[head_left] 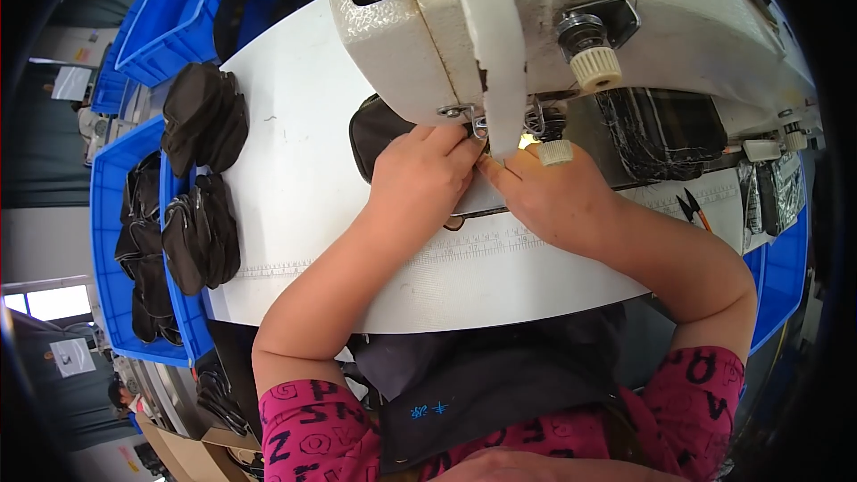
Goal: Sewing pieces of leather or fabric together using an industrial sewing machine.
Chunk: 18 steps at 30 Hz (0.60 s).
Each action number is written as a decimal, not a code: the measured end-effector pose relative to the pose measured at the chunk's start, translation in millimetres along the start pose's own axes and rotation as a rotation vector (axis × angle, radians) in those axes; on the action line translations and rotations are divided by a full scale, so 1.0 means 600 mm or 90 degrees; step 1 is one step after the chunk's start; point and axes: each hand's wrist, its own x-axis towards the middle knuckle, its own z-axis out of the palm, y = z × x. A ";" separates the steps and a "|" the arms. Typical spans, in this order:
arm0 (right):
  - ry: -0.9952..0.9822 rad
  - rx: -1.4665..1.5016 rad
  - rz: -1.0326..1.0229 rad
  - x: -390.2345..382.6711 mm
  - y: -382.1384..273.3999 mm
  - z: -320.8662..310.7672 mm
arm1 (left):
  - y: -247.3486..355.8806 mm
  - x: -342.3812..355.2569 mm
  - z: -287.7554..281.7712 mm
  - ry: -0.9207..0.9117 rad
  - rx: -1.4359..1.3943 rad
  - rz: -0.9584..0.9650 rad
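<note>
Black cloth pouch (375,136) is set on the white counter (303,214), under the head of a big white sewing machine (393,62). Part of it is covered by the left hand (424,170). The right hand (558,196) is placed just beside the left one, and the fingers of both are bent and brought close together near the needle spot. What is pinched between the fingertips cannot be told, as it is hidden.

A small brown loop (455,224) is seen just below the left hand. Ruler marks (482,245) are printed across the counter. Behind the right arm, a stack of black cloth pieces (665,134) is laid, and a pair of thread snips (693,210) is left near it. At the left edge, black zipped pouches (203,120) are heaped in two piles. More dark pouches (143,250) are held in a blue bin (103,241). Another blue bin (775,299) is placed at the right.
</note>
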 end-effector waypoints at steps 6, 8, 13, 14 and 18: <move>0.029 0.063 0.005 -0.005 0.005 0.009 | -0.006 0.003 -0.058 -0.111 -0.272 -0.164; 0.037 0.059 -0.001 -0.002 0.005 0.010 | -0.022 -0.004 -0.071 -0.147 -0.288 -0.171; 0.042 0.054 -0.023 -0.002 0.006 0.008 | -0.034 -0.007 -0.050 -0.114 -0.286 -0.197; 0.043 0.056 -0.024 -0.001 0.005 0.008 | -0.032 -0.006 -0.044 -0.068 -0.286 -0.212; 0.057 0.058 -0.010 0.002 0.006 0.012 | -0.025 0.009 -0.024 -0.087 -0.308 -0.243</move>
